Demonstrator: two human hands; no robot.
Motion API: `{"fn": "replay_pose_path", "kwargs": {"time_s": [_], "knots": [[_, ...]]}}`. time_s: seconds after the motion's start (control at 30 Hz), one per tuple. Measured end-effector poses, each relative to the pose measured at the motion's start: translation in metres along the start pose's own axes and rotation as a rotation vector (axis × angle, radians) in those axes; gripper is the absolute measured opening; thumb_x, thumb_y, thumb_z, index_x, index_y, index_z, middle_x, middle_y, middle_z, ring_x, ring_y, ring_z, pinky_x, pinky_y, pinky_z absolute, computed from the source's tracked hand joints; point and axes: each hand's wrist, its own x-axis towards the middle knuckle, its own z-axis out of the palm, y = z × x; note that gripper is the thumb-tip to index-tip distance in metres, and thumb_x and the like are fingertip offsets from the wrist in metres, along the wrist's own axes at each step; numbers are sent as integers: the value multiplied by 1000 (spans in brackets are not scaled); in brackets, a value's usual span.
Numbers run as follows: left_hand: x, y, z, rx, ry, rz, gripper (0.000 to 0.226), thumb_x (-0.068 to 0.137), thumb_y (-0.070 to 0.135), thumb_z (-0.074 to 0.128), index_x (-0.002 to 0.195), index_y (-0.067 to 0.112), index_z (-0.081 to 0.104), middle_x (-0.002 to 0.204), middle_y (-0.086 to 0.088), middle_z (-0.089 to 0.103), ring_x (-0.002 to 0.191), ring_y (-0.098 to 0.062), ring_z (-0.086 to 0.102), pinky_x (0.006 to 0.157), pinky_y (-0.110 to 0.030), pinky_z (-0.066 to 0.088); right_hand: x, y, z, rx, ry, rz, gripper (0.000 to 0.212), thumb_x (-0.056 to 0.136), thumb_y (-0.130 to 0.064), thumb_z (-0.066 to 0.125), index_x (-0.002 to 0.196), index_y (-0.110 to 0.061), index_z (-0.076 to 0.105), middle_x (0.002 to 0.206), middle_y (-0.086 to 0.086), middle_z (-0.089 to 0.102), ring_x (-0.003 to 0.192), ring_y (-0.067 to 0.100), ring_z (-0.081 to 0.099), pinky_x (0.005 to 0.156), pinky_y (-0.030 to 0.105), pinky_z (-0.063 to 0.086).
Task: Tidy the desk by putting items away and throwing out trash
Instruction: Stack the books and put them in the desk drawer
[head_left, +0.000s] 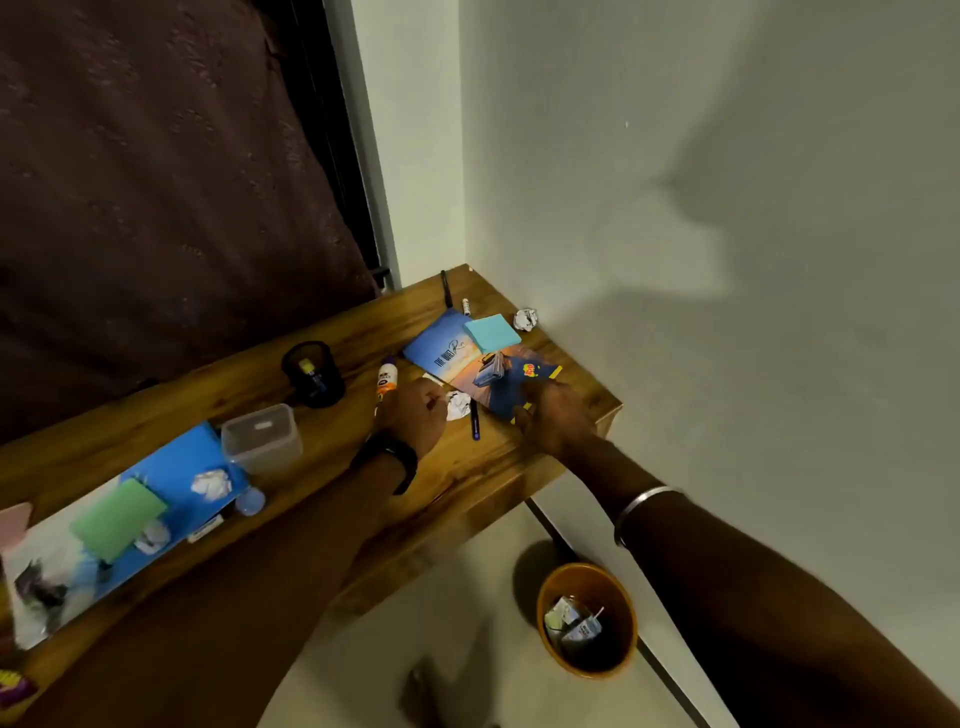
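1. Now, landmark: the blue book (441, 347), flat on the bench (467, 467) near the wall corner.
2. Your right hand (556, 415) is at the book's near-right edge. Its fingers (543, 388) lie over a dark blue packet (511, 387), with the thumb at the packet's near edge, pinching it.
3. Your left hand (415, 415) sits just left of the book's near corner, fingers curled, tips beside a crumpled paper ball (458, 405). Contact is blurred, so you cannot tell whether anything is held.
4. A pen (474, 423) lies just beside that ball, on your side of the book.
5. An orange bin (587, 571) stands on the floor, well apart from the book, with cartons inside.
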Motion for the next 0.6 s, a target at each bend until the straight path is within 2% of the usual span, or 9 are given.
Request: {"fn": "replay_pose_path", "kwargs": {"time_s": [0.07,0.13,0.17,0.27,0.37,0.43,0.47,0.53,0.6], "knots": [[22,-5,9,-59,-15,-37,12,89,16,64,78,21,66,87,-8,73,88,-29,66,77,-36,56,19,4,4,-15,-73,2,36,94,-32,69,127,-18,67,122,8,72,113,29,67,94,37,54],[44,-4,18,-106,-68,-103,9,89,13,66,92,9,73,101,-13,74,99,-31,67,83,-40,57,36,6,7,-51,-145,9,33,94,-28,69,125,-18,67,121,9,73,112,29,68,95,37,55],[57,-8,25,-140,-84,-138,17,90,12,66,102,4,74,109,-16,73,105,-33,66,89,-41,57,46,8,11,-57,-168,8,33,93,-25,70,124,-17,68,121,10,73,111,30,68,95,38,55],[90,-17,37,-239,-138,-286,28,90,12,67,116,1,70,120,-17,69,113,-33,63,97,-37,52,76,10,26,-54,-269,32,39,92,-23,71,129,-14,65,124,13,71,114,33,68,94,38,54],[120,-29,52,-260,-170,-389,26,91,13,65,114,2,71,118,-16,70,112,-32,63,89,-28,47,103,15,49,-9,-333,92,60,94,-29,71,150,-20,50,150,11,53,135,32,54,106,32,46],[136,-34,63,-230,-196,-457,21,91,14,64,107,4,73,116,-15,71,109,-32,64,90,-31,50,118,19,68,-126,-373,36,87,83,-39,81,156,-28,36,165,9,31,149,35,34,117,45,40],[141,-36,68,-216,-201,-499,17,90,15,65,102,5,72,114,-15,71,106,-32,65,91,-34,54,122,19,75,-184,-387,2,93,77,-42,84,154,-32,34,166,9,25,151,37,29,117,52,39],[150,-42,78,-247,-215,-585,14,89,14,65,100,6,68,116,-16,71,105,-34,67,91,-38,56,128,22,87,-206,-375,-33,85,73,-47,84,144,-34,39,162,10,28,146,40,35,111,56,44],[155,-42,85,-292,-270,-649,28,91,12,63,116,-2,66,121,-17,67,111,-35,65,87,-32,53,133,23,90,-192,-347,-43,76,74,-46,83,138,-31,45,156,10,37,139,39,44,104,53,49]]}}
